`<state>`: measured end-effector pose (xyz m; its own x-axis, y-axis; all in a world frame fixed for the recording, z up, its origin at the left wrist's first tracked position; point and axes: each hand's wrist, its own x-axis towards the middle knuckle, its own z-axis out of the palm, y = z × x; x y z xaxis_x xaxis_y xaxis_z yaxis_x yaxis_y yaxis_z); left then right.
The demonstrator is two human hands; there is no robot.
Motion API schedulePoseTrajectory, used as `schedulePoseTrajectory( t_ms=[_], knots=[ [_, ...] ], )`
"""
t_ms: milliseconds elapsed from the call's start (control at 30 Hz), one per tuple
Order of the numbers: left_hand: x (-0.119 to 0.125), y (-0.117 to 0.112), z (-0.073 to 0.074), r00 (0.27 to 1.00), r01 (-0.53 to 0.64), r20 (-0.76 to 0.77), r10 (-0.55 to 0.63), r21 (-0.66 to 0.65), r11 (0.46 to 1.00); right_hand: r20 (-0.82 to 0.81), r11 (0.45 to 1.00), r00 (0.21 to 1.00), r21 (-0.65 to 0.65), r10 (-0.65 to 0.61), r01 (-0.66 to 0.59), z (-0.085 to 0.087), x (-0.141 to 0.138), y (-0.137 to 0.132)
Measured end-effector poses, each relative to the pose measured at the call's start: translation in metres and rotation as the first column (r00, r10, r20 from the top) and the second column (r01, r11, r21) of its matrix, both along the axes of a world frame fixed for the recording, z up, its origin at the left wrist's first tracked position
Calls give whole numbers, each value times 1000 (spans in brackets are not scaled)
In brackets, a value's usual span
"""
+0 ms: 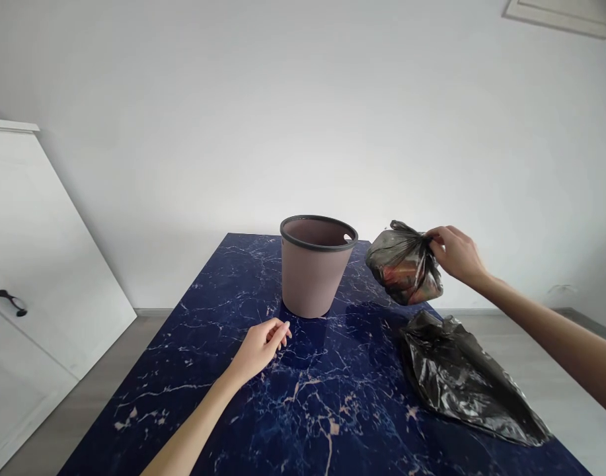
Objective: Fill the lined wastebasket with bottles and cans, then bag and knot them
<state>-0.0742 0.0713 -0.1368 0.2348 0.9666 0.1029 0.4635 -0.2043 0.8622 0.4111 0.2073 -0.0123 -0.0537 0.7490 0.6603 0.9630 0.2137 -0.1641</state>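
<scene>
My right hand [456, 252] pinches the gathered neck of a filled black garbage bag [404, 268], holding it up above the right side of the table. Reddish-orange contents show through the thin plastic. Just left of it stands an upright brownish-pink trash can [312, 274] with a dark rim and a cut-out handle; the part of its inside that shows is bare. My left hand [263, 344] rests low over the table in front of the can, its fingers curled closed with nothing in them. A flat, crumpled black garbage bag [466, 380] lies at the table's right edge.
The dark blue marble-patterned table [303, 423] narrows toward a pale wall [233, 132]. At the left stands a white cabinet [39, 264] with a black handle [11, 303]. Grey floor [109, 363] shows on both sides of the table.
</scene>
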Motion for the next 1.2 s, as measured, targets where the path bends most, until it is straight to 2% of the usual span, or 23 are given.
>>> schedulePoseTrajectory(
  t_ms=[133,233,533,767,867,1000,1133,1200],
  knots=[
    [-1,1,-3,1000,2,-6,-2,11,1000,14,997,1000,-76,3,-1,-28,3,18],
    [-1,0,-4,1000,4,-10,-3,15,1000,16,993,1000,-114,-14,16,-42,6,27],
    [-1,0,-3,1000,6,-23,-5,10,1000,34,976,998,-209,-58,64,-60,14,39],
    [0,0,-3,1000,2,-24,-2,12,1000,41,957,999,-289,-17,28,-73,-3,35],
    [1,0,-2,1000,2,-22,-1,10,1000,31,963,1000,-270,1,7,-73,-13,17],
    [1,-1,-2,1000,0,-25,0,12,1000,2,972,1000,-237,9,-8,-78,-20,-30],
    [2,-1,-1,999,9,-38,-9,14,1000,-35,970,999,-241,-32,23,-93,-5,-88],
    [3,-1,0,999,11,-51,-10,17,1000,-73,948,987,-297,-146,118,-103,13,-112]
  ],
)
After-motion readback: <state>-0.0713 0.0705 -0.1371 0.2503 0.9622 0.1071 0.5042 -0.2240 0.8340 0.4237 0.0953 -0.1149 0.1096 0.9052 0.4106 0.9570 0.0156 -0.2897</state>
